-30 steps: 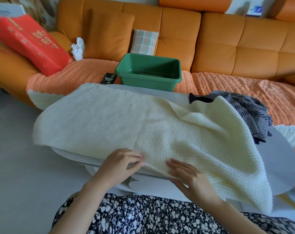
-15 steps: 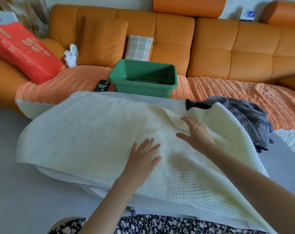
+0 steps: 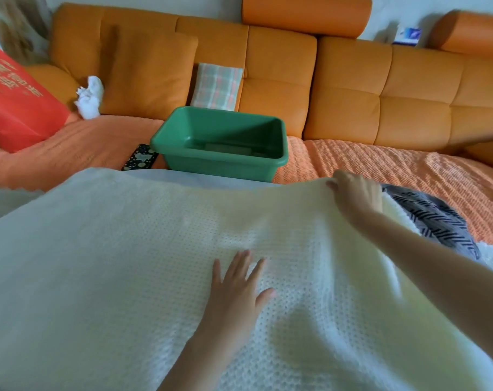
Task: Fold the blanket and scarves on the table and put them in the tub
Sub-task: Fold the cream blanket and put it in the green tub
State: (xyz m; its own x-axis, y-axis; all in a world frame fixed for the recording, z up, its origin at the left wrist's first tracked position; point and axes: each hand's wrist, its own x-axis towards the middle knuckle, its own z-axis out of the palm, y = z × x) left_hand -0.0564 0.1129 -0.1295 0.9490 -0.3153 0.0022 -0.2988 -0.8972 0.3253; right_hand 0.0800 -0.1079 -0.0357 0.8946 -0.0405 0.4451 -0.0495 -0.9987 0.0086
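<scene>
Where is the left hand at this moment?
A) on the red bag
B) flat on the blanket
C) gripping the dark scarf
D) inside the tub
B: the left hand lies flat, fingers spread, on the blanket, well short of the tub.

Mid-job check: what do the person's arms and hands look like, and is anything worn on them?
Both arms are bare, with no sleeves in view. The left hand and right hand show no gloves, rings, watch or bracelet that I can see.
</scene>
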